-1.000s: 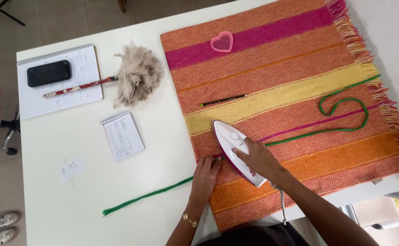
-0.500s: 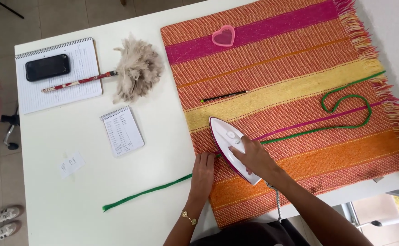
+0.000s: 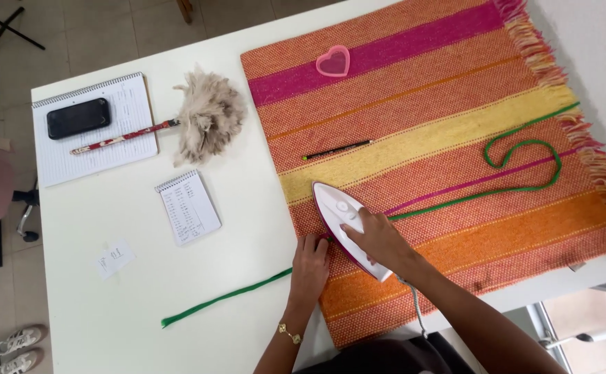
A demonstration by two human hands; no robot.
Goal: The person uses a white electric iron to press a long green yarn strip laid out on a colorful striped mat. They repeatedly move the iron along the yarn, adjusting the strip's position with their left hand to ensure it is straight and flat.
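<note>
A striped orange, pink and yellow woven cloth [image 3: 455, 90] with fringed edges covers the right part of the white table [image 3: 130, 312]. My right hand [image 3: 379, 239] grips a white iron [image 3: 337, 208] that rests on the cloth, over a long green ribbon [image 3: 220, 299]. The ribbon runs from the bare table, under the iron, and loops near the cloth's right edge. My left hand [image 3: 311, 266] presses flat on the cloth's left edge, on the ribbon just left of the iron.
A pink heart-shaped dish [image 3: 333, 62] and a dark pencil [image 3: 337, 149] lie on the cloth. On the table's left part lie a feather duster [image 3: 202, 121], a phone [image 3: 78, 118] on a spiral notebook [image 3: 95, 156], a small notepad [image 3: 186, 208] and a paper slip [image 3: 114, 257]. Shoes [image 3: 12, 346] lie on the floor.
The iron and both hands have stayed in about the same place on the cloth; only the camera view has shifted slightly.
</note>
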